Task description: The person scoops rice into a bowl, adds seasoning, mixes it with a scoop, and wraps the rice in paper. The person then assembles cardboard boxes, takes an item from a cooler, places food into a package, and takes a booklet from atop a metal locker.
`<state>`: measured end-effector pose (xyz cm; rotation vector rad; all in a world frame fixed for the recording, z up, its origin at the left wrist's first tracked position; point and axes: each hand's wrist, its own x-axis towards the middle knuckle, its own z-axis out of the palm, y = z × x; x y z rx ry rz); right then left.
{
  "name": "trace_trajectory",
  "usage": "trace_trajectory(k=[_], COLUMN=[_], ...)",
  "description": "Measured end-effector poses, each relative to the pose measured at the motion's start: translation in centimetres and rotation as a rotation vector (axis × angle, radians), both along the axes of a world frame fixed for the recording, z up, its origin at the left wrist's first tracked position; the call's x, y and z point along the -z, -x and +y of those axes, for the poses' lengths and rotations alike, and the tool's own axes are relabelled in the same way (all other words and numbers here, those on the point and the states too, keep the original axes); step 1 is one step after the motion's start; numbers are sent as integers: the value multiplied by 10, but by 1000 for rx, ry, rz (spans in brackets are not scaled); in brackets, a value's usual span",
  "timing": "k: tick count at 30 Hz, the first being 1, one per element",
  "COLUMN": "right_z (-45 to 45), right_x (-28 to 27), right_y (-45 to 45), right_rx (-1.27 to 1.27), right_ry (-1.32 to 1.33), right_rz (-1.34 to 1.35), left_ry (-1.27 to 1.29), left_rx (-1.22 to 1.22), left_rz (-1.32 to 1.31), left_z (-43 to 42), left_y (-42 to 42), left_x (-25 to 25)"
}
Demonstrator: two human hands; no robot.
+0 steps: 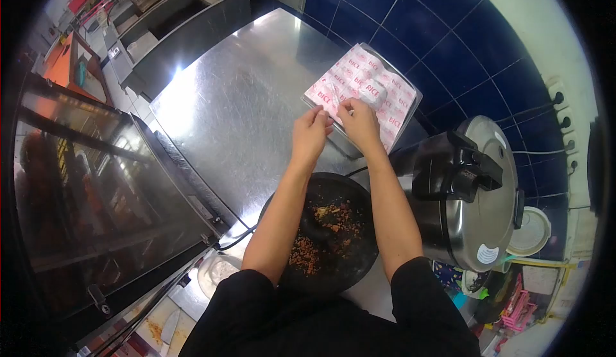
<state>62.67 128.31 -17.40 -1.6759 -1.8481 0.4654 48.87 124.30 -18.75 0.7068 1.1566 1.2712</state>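
Your fingers [350, 103] curl at the pink-and-white printed paper sheet [396, 97]; whether they grip it, you cannot tell. Work gently, avoiding tears.

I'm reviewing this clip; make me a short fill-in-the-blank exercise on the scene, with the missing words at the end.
1. With no gloves on, the left hand and right hand at the printed paper are ____.
2. In the picture, the lidded cooker stands to the ____ of the dark round pan.
3. The wall tiles are dark ____.
4. The person's short sleeves are ____ in colour.

Missing words: bare; right; blue; black.
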Motion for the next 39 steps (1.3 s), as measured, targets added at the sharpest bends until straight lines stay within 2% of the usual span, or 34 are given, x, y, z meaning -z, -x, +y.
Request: trace_trajectory(k=[2, 4, 7, 9, 18, 22, 26, 28, 31, 32, 33, 34, 37, 39], right_z=[0, 3, 8, 11, 11, 13, 8, 1, -10, -9, -6, 1, 16, 20], right_x=[-1, -1, 6, 8, -1, 7, 8, -8, -25, -19, -13, -3, 4, -7], right_y=[1, -1, -8, -13, -18, -20, -14, -5, 2, 1, -2, -8, -23, -21], right_rx=[1, 4, -16, -42, -45, -74, -71, -18, 52, 6, -42, -43, -101, 275], right_ry=[23, 46, 110, 156, 258, 191, 29, -17, -16, -121, -234, -239, -190, -406], right_rz=[11, 21, 138, 286, 334, 340, 186, 140, 47, -28, -103, -104, -16, -296], left_ry=[-6, -22, 24, 32, 94, 104, 94, -187, -142, -133, -39, 50, 53, 50], left_rx=[-52, -28, 25, 16, -26, -15, -35, -419, -300, -298, -162, -27, -45, 13], left_rz=[-69, -238, -357, -387, -537, -551, -528, 340, 432, 434, 519, 600, 566, 619], left_z=[10, 21, 31, 31, 30, 30, 28, 23, 20, 23, 34, 43, 61, 62], left_y=[-12, -23, -25, -24, -17, -16, -19, -21, -21, -21, -21, -21, -21, -18], left_x=[0, 11, 20, 19, 14, 15, 17, 10, -24, -21, -18, -14, 10, 9])
